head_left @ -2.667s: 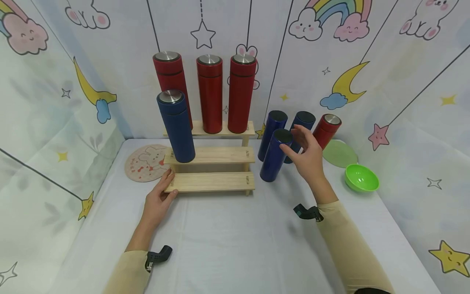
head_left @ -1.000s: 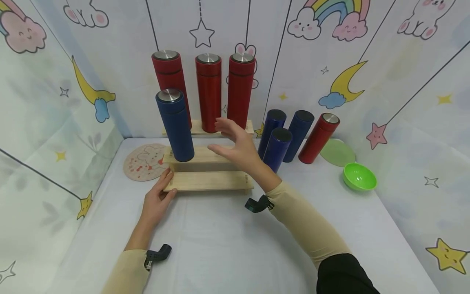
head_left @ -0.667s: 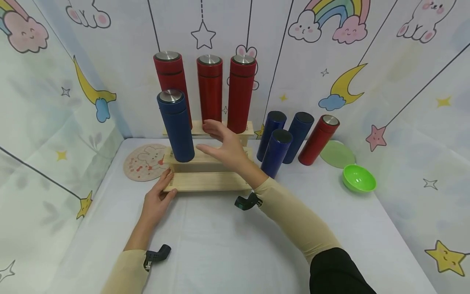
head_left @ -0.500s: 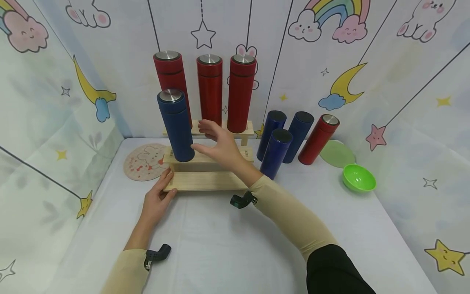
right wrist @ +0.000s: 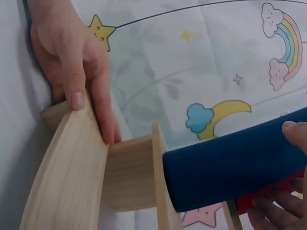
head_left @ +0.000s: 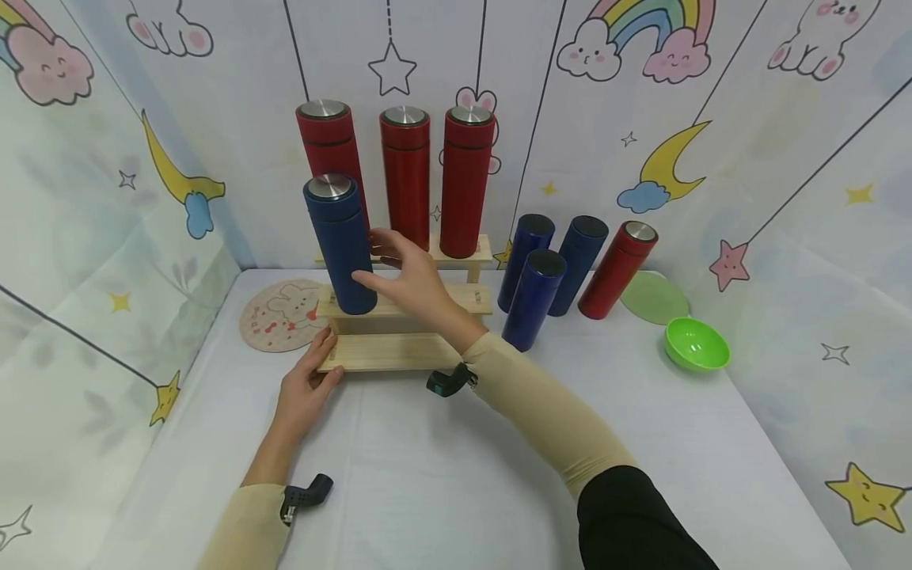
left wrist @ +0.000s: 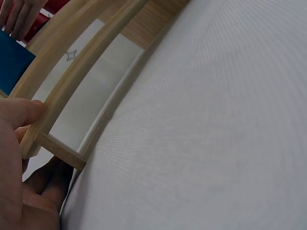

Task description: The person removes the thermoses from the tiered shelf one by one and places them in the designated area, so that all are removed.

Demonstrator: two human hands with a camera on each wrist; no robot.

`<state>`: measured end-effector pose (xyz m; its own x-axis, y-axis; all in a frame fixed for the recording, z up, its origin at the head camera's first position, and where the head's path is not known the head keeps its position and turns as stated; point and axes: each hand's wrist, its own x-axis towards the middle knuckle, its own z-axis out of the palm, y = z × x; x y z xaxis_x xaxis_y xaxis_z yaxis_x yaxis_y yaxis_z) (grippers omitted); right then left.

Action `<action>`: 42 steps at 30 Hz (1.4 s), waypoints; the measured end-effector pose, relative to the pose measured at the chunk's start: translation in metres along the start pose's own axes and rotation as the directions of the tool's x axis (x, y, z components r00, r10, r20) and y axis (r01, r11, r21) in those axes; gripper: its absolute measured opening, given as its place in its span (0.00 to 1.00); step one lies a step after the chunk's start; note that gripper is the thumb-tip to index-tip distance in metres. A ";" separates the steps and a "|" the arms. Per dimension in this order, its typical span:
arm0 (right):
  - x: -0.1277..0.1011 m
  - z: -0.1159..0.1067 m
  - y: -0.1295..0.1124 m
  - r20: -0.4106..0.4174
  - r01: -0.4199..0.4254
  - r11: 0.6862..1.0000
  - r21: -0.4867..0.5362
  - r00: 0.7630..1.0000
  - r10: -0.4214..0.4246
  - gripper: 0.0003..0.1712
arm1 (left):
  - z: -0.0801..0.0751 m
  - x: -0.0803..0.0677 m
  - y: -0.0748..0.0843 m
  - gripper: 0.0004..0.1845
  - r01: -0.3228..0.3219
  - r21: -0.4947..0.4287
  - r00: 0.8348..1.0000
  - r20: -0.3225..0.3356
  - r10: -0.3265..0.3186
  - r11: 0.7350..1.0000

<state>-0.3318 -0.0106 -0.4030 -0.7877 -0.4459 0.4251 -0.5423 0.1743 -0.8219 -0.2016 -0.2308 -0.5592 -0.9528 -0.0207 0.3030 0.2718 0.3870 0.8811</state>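
A three-step wooden display stand [head_left: 406, 351] stands on the white table. My left hand [head_left: 305, 392] grips the left end of its lowest step, thumb at the front edge, as the left wrist view shows up close on the plank [left wrist: 72, 86]. On the middle step, at the left, a blue thermos flask [head_left: 342, 253] with a steel lid stands upright. My right hand [head_left: 409, 281] is at that flask's right side, thumb and fingers spread about it; in the right wrist view the thumb overlaps the flask [right wrist: 230, 163] while the fingers appear apart from it. Three red flasks [head_left: 408, 182] line the top step.
Right of the stand are three blue flasks [head_left: 534, 301] with dark tops and one red flask [head_left: 618, 269]. Beyond them lie a green round mat [head_left: 654, 296] and a green bowl [head_left: 697, 345]. A rabbit-print round mat [head_left: 278, 317] lies at the left. Patterned cloth walls enclose the table.
My right hand has moved left from the blue flasks on the table, across the stand, to the blue flask on the middle step. My left hand has stayed on the stand.
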 end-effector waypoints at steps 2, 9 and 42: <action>0.002 0.002 0.000 0.004 -0.009 1.000 0.011 1.000 0.009 0.41 | 0.000 0.000 0.001 0.31 -0.006 -0.008 1.000 -0.002 0.006 1.000; 0.002 0.010 0.000 0.007 -0.041 0.999 0.018 0.999 0.041 0.42 | -0.001 -0.001 0.001 0.31 0.000 0.023 1.000 -0.002 0.000 1.000; 0.001 0.015 0.005 -0.062 -0.019 1.000 0.021 0.998 0.021 0.40 | -0.001 0.000 -0.005 0.32 0.002 0.023 1.000 0.009 -0.003 1.000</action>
<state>-0.3310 -0.0234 -0.4126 -0.8153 -0.3868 0.4308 -0.5208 0.1648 -0.8376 -0.2028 -0.2333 -0.5634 -0.9546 -0.0136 0.2975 0.2663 0.4084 0.8731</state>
